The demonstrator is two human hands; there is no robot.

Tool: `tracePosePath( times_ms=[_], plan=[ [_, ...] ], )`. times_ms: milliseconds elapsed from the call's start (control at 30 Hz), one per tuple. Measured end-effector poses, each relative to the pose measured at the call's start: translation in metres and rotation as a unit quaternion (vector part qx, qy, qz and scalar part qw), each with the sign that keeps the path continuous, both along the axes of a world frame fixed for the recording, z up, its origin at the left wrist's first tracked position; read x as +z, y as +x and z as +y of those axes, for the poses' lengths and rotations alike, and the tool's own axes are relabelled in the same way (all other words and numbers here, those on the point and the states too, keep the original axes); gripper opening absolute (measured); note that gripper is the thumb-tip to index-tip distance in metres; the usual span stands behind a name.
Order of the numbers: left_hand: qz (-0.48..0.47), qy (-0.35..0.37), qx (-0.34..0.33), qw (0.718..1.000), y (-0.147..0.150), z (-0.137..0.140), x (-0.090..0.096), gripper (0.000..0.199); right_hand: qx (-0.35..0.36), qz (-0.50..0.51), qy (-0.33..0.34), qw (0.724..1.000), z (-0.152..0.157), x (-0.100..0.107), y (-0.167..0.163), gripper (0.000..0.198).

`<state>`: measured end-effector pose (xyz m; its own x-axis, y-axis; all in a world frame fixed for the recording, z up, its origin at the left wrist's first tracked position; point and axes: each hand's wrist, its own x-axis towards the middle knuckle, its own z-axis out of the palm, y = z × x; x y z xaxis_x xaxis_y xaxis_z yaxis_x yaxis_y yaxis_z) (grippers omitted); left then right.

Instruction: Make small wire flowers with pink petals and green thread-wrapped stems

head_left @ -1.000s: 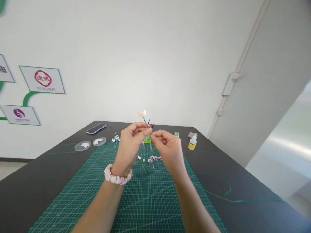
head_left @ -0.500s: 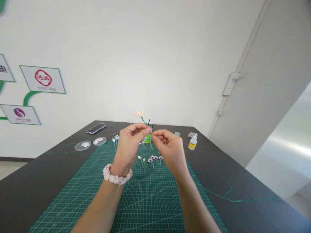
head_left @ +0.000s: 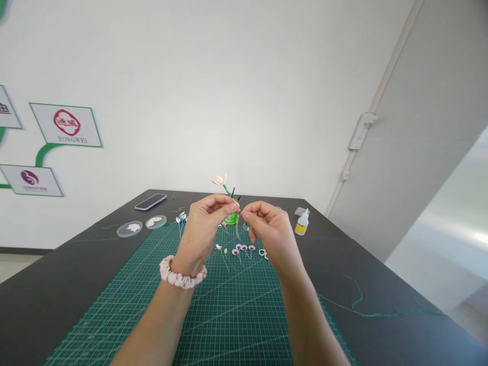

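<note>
A pale peach artificial flower (head_left: 219, 180) on a green-wrapped stem (head_left: 227, 190) rises tilted from the pinched fingers of my left hand (head_left: 204, 223), which wears a pink scrunchie (head_left: 182, 274). Just right of those fingertips, my right hand (head_left: 269, 223) is closed in a pinch. Whatever lies in its fingers is too thin to make out. Pale strands (head_left: 238, 229) hang below the left fingertips. Behind the hands stands a green container (head_left: 231, 218) with dark tools, partly hidden. Pink looped wire petals (head_left: 244, 248) and a small white flower bud (head_left: 218, 247) lie below on the cutting mat (head_left: 232, 310).
Blue petals (head_left: 181, 217) and two clear dishes of white pieces (head_left: 129, 229) are at the left, with a phone (head_left: 151, 201) beyond. A glue bottle (head_left: 302, 222) stands at the right. Green thread (head_left: 366, 315) trails across the black table (head_left: 381, 284).
My right hand has shifted slightly right, away from the left fingertips, uncovering white rings on the mat. The flower, still in my left hand, has moved slightly right.
</note>
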<state>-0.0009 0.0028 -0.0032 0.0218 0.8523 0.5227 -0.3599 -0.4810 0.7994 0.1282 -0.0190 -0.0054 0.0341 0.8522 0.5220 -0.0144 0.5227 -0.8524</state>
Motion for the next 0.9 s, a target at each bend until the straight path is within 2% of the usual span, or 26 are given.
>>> tracePosePath(
  times_ms=[233, 367, 533, 767, 900],
  plan=[
    [-0.018, -0.011, -0.032, 0.999, 0.0007, -0.0008, 0.0015, 0.01, 0.024, 0.018, -0.01, 0.999, 0.0032, -0.0038, 0.0007, 0.015],
    [-0.038, -0.025, -0.058, 0.997, 0.0017, -0.0018, 0.0031, 0.012, 0.079, 0.055, -0.036, 0.995, 0.0055, -0.0059, -0.0005, 0.015],
    [-0.053, -0.037, -0.095, 0.993, 0.0023, -0.0013, 0.0027, 0.013, 0.169, 0.114, -0.081, 0.976, 0.0054, -0.0041, -0.0031, 0.018],
    [-0.081, -0.044, -0.169, 0.981, 0.0031, 0.0013, -0.0006, 0.015, 0.247, 0.157, -0.111, 0.95, 0.0031, -0.0066, -0.0064, 0.017],
    [-0.093, -0.047, -0.188, 0.977, 0.0026, 0.0015, -0.0019, 0.017, 0.298, 0.176, -0.128, 0.929, 0.0037, -0.007, -0.0088, 0.02]
  ],
)
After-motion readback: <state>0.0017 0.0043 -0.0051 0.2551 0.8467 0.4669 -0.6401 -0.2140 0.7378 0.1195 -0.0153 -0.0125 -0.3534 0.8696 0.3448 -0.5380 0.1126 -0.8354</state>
